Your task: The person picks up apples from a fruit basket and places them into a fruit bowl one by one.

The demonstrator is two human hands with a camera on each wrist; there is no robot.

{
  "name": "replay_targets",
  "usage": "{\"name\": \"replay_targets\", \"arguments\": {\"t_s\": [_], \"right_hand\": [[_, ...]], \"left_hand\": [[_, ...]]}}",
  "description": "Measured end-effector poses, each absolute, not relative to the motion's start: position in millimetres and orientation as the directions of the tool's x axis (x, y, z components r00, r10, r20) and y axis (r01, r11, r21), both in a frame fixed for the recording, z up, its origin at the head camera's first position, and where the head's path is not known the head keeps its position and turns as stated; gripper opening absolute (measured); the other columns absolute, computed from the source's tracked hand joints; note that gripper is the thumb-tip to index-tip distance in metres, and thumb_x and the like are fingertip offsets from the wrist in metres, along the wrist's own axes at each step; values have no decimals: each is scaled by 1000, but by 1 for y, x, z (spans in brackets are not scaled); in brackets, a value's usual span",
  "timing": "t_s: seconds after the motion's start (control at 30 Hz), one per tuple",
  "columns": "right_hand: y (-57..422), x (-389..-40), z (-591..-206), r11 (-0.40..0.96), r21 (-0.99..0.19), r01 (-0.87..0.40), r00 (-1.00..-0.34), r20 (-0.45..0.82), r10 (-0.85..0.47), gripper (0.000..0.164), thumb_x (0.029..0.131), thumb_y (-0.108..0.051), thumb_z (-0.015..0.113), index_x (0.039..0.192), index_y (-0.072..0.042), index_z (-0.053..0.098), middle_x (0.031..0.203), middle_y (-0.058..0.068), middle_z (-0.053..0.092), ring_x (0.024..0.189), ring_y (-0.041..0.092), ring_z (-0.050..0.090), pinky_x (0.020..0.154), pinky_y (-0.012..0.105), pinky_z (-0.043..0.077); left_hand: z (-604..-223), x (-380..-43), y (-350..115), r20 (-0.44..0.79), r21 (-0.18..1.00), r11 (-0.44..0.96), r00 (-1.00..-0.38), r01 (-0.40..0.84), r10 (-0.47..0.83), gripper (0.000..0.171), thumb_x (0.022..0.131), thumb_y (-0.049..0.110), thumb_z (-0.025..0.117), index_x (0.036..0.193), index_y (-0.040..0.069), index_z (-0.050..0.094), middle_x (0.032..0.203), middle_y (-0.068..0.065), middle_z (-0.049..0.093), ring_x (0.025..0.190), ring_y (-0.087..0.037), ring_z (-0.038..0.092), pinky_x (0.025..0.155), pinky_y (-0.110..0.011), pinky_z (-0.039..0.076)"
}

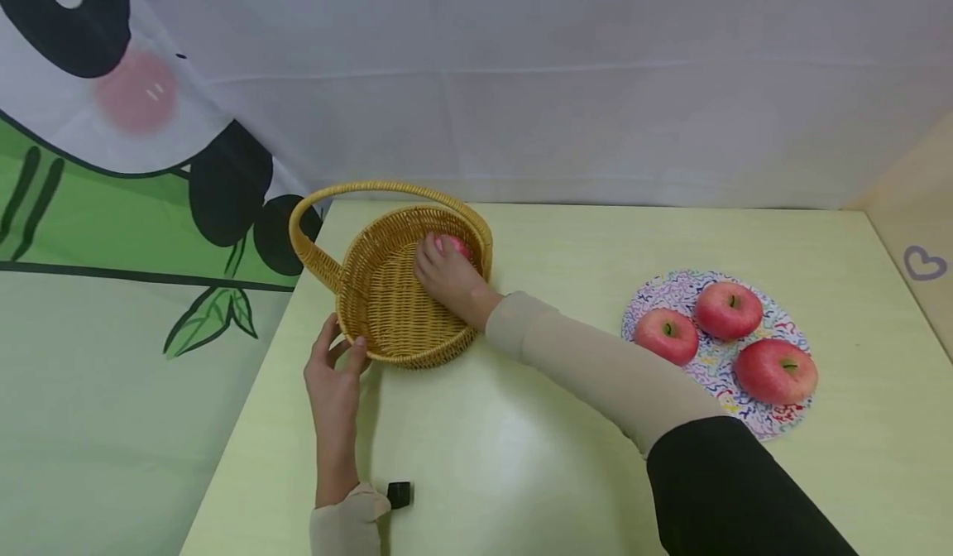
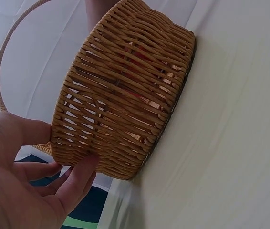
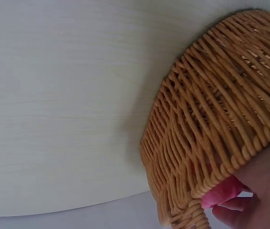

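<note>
A round wicker basket (image 1: pixel 398 291) with a tall arched handle stands on the table. My left hand (image 1: pixel 338 374) holds its near left rim, thumb and fingertips against the weave, as the left wrist view also shows the hand (image 2: pixel 35 176) at the basket (image 2: pixel 120 90). Reaching over the near right rim, my right hand (image 1: pixel 450 279) is inside the basket and grips a red apple (image 1: pixel 454 246) near the far right wall. Most of that apple is hidden by the hand; a pinkish-red part of the apple (image 3: pixel 222 192) shows past the rim in the right wrist view.
On the right, a plate (image 1: pixel 655 291) with a colourful squiggle pattern bears three red apples (image 1: pixel 728 310). A small black object (image 1: pixel 399 495) is beside the left sleeve. A white cloth (image 1: pixel 566 84) hangs behind the table (image 1: pixel 506 473); a panel with a heart (image 1: pixel 926 263) is at right.
</note>
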State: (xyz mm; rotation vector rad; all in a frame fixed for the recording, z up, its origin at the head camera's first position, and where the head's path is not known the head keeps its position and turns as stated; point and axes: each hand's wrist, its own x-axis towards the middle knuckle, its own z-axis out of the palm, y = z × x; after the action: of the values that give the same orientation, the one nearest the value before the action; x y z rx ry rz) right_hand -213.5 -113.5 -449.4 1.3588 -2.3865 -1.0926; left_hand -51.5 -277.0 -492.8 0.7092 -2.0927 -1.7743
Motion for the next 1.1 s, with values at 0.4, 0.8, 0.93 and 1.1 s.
{"name": "replay_targets", "arguments": {"t_s": [0.4,0.8,0.93,1.1], "right_hand": [[-106,-205,-449,447,520,-727,-529,-10,-848,57,108,-12,51,161,-4,30,164,16,39,151,34,39,123,41,45],[-97,-203,-446,613,-26,-790,-613,81,-786,65,102,-10,58,161,-3,30,160,19,39,149,38,41,120,43,48],[-97,-199,-449,637,-218,-740,-665,89,-742,75,100,-23,68,161,-5,29,161,17,38,150,36,39,115,45,53],[-97,-192,-450,639,-398,-659,-721,89,-688,86,93,-26,77,161,-7,28,161,16,37,151,33,37,113,45,55]], "left_hand": [[-493,-51,-276,-71,981,113,-832,-159,-550,63,103,15,65,161,27,42,157,-3,49,127,-17,50,85,-12,60],[-492,-52,-277,-84,979,112,-830,-173,-551,63,103,19,65,161,29,41,158,0,48,129,-17,50,87,-14,60],[-493,-52,-277,-87,978,110,-829,-176,-553,63,103,19,66,161,29,41,158,-1,48,128,-17,49,87,-14,60],[-493,-52,-277,-86,978,109,-828,-175,-554,64,103,17,65,161,28,41,157,-1,48,127,-16,50,85,-12,60]]}}
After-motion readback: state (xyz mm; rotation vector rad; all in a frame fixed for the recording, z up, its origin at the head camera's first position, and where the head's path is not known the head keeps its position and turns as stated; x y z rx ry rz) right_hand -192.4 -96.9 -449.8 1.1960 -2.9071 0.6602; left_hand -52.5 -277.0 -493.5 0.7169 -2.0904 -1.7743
